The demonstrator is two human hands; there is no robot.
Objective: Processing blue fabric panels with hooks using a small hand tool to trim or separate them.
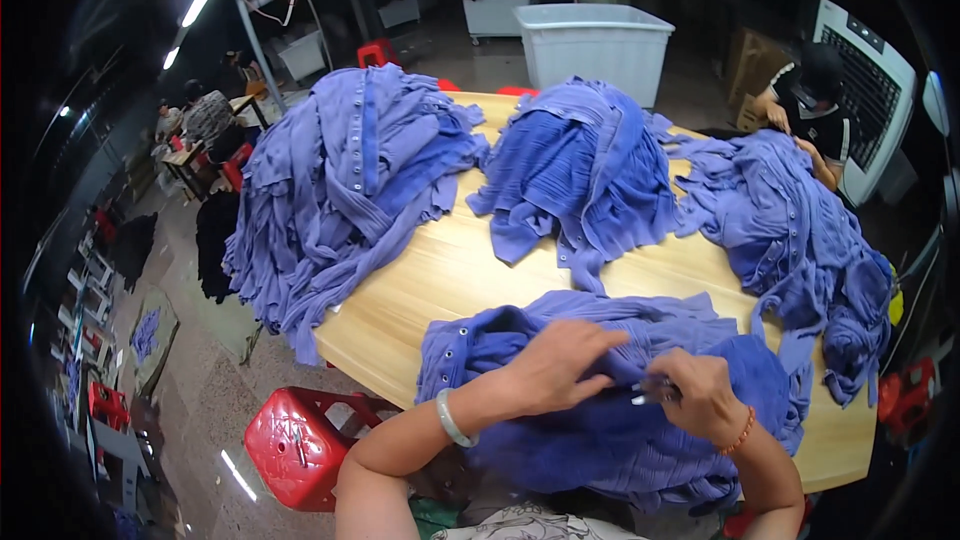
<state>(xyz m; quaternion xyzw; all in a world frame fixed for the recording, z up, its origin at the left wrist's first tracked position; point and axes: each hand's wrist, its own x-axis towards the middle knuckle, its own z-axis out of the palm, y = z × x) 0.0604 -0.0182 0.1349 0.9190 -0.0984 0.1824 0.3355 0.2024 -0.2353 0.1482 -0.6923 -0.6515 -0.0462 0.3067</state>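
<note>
A purple-blue knit cardigan (600, 440) with metal snap buttons lies bunched at the table's near edge, in front of me. Over it, my left hand (570, 365) is open, its thumb and fingers stretched apart, close to a fold of the cloth. My right hand (695, 390) is closed, with curled fingers, just to the right of it. Something small with a shiny tip (640, 400) shows at those fingers; its exact kind is too small to make out. The garment's lower part is blurred.
On the wooden table (400, 295) stand a left pile (340, 160), a middle pile (590, 170) and a right pile (780, 210) of similar garments. A co-worker (815, 110) handles the right pile. A red stool (300, 450) stands at left; a white bin (595, 40) is behind.
</note>
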